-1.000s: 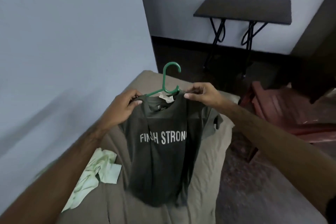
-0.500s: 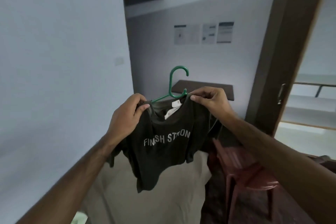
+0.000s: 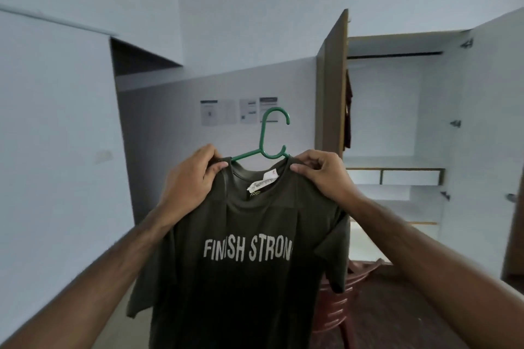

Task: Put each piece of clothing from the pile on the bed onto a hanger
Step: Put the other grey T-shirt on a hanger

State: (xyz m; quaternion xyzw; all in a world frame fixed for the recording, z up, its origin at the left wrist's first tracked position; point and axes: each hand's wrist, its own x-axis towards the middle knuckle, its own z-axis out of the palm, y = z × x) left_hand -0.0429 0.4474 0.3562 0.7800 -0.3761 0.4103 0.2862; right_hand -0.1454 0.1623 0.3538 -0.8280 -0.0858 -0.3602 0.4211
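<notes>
A dark olive T-shirt [image 3: 243,286] printed "FINISH STRONG" hangs in front of me at chest height, threaded on a green plastic hanger [image 3: 268,136] whose hook sticks up out of the collar. My left hand [image 3: 192,181] pinches the shirt's left shoulder beside the collar. My right hand [image 3: 320,176] pinches the right shoulder. The hanger's arms are mostly hidden inside the shirt. The bed and the clothes pile are out of view.
An open wardrobe [image 3: 397,127] stands ahead to the right with a dark rail [image 3: 394,55] at the top, one dark red garment [image 3: 348,110] hanging at its left side, and shelves below. A red plastic chair [image 3: 337,306] stands behind the shirt. Papers [image 3: 238,112] are stuck on the wall.
I have lifted the shirt on its hanger up off the bed and turned right towards the open wardrobe. Both hands keep the same hold on the shoulders.
</notes>
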